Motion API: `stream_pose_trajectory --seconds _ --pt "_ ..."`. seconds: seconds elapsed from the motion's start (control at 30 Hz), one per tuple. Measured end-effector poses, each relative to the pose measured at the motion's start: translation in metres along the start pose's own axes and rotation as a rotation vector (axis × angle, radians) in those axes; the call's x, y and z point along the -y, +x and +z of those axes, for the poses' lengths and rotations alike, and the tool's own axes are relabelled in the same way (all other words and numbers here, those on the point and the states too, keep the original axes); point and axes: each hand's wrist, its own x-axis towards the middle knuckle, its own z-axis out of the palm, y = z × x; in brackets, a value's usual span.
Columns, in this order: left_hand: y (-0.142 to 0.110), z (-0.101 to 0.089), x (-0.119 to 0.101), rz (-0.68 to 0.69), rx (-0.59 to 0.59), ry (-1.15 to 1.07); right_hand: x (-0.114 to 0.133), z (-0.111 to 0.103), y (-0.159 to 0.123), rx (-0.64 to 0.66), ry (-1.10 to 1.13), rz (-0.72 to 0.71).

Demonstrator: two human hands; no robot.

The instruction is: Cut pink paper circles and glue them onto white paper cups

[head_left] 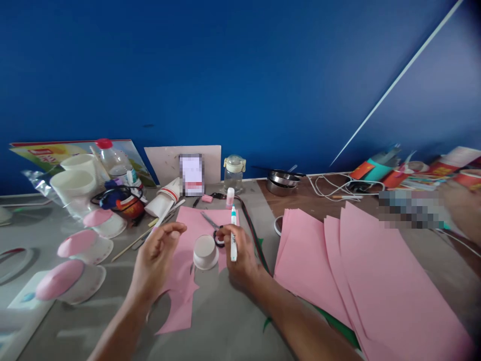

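Note:
My right hand point(240, 250) grips a white marker point(233, 235) with teal trim, held nearly upright. My left hand point(158, 255) hovers over the left part of a cut pink paper sheet point(188, 220). Its fingers are curled in towards the thumb, and I see nothing in them. Between the hands an upturned white paper cup point(206, 250) stands at the sheet's edge. Scissors point(210, 220) lie on the paper, their handle partly hidden behind my right fingers. A glue stick point(230, 198) stands just beyond the marker.
Several cups with pink paper tops point(60, 281) sit at left. Pink sheets point(379, 271) are piled at right. Along the blue wall are a phone point(192, 175), a glass jar point(234, 175), metal bowls point(281, 183) and white cables point(319, 188). Another person's hand point(462, 205) shows far right.

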Motion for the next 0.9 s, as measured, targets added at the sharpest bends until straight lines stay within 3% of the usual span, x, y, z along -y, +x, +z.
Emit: stream_pose_trajectory --seconds 0.13,0.23,0.33,0.43,0.63,0.73,0.9 --pt "-0.003 -0.009 0.023 -0.061 0.349 0.221 -0.002 0.008 -0.005 0.102 0.093 -0.018" --pt "-0.004 0.0 0.035 -0.061 0.414 0.337 -0.002 0.009 -0.003 0.108 0.099 -0.075" --pt "0.0 0.013 0.037 -0.06 0.454 0.316 -0.002 0.005 0.001 0.043 0.058 -0.126" --pt "0.005 0.022 0.034 -0.108 0.436 0.128 -0.001 -0.002 0.006 -0.02 0.08 -0.169" --pt "0.002 0.029 0.048 -0.384 0.566 -0.644 0.007 -0.01 0.009 -0.032 0.271 -0.213" --pt "0.001 0.027 0.06 -0.451 0.611 -0.731 0.013 -0.01 0.005 -0.003 0.313 -0.223" --pt "0.005 0.022 0.062 -0.471 0.629 -0.738 0.019 -0.012 0.003 -0.035 0.374 -0.002"
